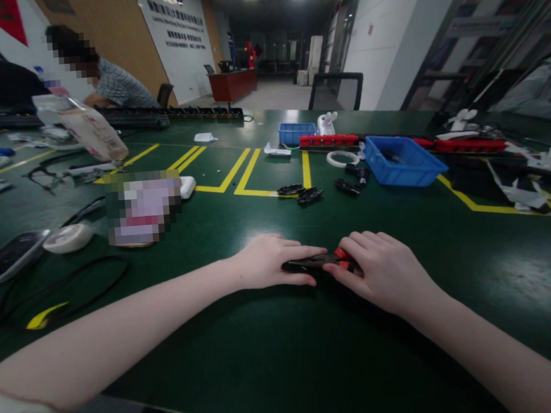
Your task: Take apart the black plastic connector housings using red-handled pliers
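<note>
Red-handled pliers are in my right hand, with the fingers wrapped round the grips. Their dark jaws point left and meet a small black part. My left hand holds this part between thumb and forefinger, just above the green table. Where the part ends and the jaws begin is hard to make out. Beyond my hands lie several similar black pieces and a dark, stubby object.
A blue bin with something dark inside stands at right, a smaller blue bin behind. A white ring and red strips lie near them. Left are a blurred phone, a tape roll and a cable. Two people sit across.
</note>
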`<move>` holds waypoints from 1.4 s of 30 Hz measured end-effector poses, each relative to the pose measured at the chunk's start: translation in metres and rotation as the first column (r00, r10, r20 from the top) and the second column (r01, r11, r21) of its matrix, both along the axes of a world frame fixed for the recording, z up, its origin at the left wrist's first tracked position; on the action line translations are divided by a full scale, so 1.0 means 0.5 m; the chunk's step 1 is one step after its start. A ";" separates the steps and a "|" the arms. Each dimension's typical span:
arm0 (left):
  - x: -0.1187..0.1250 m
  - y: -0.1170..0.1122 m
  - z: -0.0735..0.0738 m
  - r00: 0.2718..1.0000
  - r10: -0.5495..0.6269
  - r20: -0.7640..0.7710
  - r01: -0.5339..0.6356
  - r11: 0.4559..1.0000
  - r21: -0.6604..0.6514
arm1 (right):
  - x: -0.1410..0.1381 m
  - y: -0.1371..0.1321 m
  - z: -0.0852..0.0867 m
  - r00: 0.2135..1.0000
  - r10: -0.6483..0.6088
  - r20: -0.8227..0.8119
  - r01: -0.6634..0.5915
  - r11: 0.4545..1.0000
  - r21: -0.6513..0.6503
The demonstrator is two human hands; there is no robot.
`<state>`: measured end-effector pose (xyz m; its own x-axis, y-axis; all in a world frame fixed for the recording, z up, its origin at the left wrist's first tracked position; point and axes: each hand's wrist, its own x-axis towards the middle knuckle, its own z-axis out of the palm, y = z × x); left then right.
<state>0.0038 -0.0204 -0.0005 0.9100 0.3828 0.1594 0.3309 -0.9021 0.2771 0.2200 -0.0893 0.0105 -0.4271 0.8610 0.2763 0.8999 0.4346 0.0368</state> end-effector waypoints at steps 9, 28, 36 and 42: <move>-0.003 0.000 0.000 0.998 0.035 0.053 -0.028 0.992 -0.126 | -0.001 -0.007 0.005 0.993 0.022 0.113 -0.047 0.972 0.231; 0.011 -0.009 0.012 0.981 0.195 0.007 -0.189 0.961 -0.203 | -0.001 -0.008 -0.003 0.999 0.040 0.038 -0.046 0.985 0.168; 0.009 -0.003 0.006 0.984 0.177 -0.010 -0.177 0.977 -0.118 | -0.006 -0.008 -0.003 0.999 -0.018 0.035 0.014 0.993 0.120; 0.009 -0.002 0.003 0.981 0.183 -0.059 -0.187 0.980 -0.066 | -0.013 -0.011 0.004 0.993 -0.092 -0.069 0.084 0.990 -0.110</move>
<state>0.0084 -0.0212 0.0008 0.8288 0.5538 0.0797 0.5059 -0.8027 0.3160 0.2135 -0.0946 0.0125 -0.3299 0.9207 0.2083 0.9335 0.3511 -0.0735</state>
